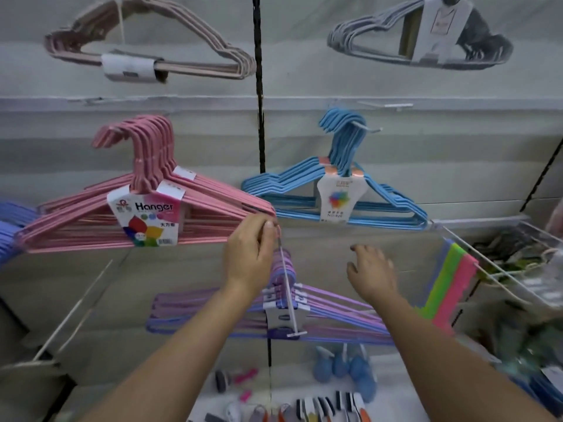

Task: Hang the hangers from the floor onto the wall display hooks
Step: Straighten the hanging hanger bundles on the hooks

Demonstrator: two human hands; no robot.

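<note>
- Head view: the wall display is pretty well stocked already. A pink hanger bundle [146, 208], a blue hanger bundle [338, 190] and two more packs higher up are hung on hooks.
- The purple hanger bundle [274, 312] is seen on a long white hook [288, 287], whose upper end is pinched by the left hand [249, 254].
- The right hand [373, 271] is held open beside it, nothing gripped.
- The floor can't be seen, so what's left can't be told.

L grip [253, 251] pinched, R grip [370, 271] loose.
</note>
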